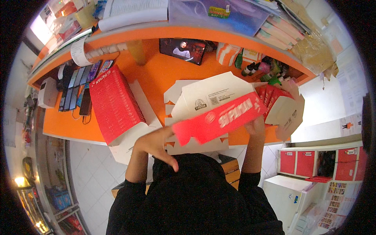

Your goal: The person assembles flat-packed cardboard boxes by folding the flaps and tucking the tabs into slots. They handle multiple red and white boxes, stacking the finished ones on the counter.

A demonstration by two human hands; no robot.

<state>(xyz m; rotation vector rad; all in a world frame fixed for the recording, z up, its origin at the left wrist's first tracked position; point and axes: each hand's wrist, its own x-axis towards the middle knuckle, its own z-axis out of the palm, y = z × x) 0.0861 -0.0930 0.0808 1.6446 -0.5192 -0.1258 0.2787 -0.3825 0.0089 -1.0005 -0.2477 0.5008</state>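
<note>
A partly folded cardboard box [217, 119], red on its near side wall and white on its broad panel, is tilted up over the desk in front of me. My right hand [255, 126] grips its right end, the fingers partly hidden by the box. At the red wall's left end is my left hand [154, 144], thumb stretched away and fingers reaching to the edge; their tips are blurred. Beneath lie flat white cardboard blanks [186, 148]. To the left, a long stack of red folded cardboard [116, 105] leans across the desk, and on the right sit several red-and-white boxes [280, 102].
Several phones [76, 84] lie at the orange desk's [145, 74] left. A tablet [182, 51] with a lit screen stands at the back, small bottles [250, 68] to its right. Above runs a shelf with a clear plastic bin [219, 15]. Red-fronted lockers [304, 162] stand at right.
</note>
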